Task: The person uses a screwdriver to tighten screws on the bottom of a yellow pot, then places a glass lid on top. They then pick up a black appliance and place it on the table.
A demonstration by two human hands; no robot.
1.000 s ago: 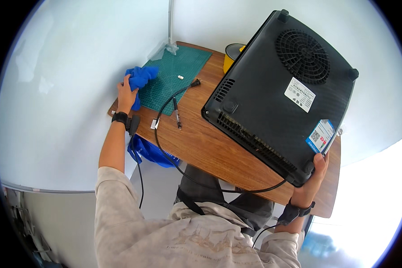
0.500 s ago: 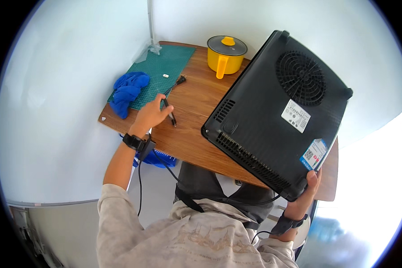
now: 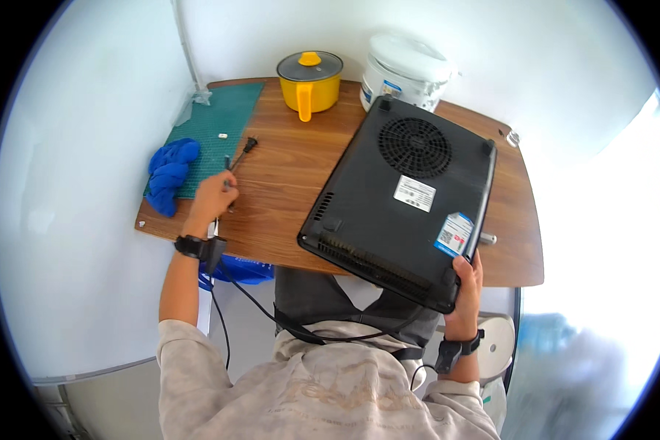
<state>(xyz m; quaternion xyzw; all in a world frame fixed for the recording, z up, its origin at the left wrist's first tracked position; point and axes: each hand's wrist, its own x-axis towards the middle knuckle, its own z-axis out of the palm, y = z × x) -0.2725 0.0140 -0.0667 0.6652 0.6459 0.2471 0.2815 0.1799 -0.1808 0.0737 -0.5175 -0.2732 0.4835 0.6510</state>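
A black induction cooker (image 3: 389, 246) is tilted up over the table's front edge with its underside, fan grille and stickers facing me. My right hand (image 3: 467, 286) grips its lower right corner, thumb on the underside and the other fingers mostly hidden behind. My left hand (image 3: 217, 195) is closed around a slim black pen (image 3: 231, 208) at the mat's edge; both pen ends show past the fingers. Just beyond that hand lies a black power plug (image 3: 251, 144), its cord running back towards the fingers.
A yellow lidded pot (image 3: 309, 95) and a white lidded appliance (image 3: 402, 73) stand at the back. On the left, a blue cloth (image 3: 170, 172) and a small white piece (image 3: 223, 136) lie on the green mat (image 3: 224, 110). A silver object (image 3: 488, 238) shows beside the cooker's right edge.
The view has shifted right, bringing the white appliance into sight. The cooker has come lower and sits less high against the wall. My left hand has moved slightly, staying at the pen.
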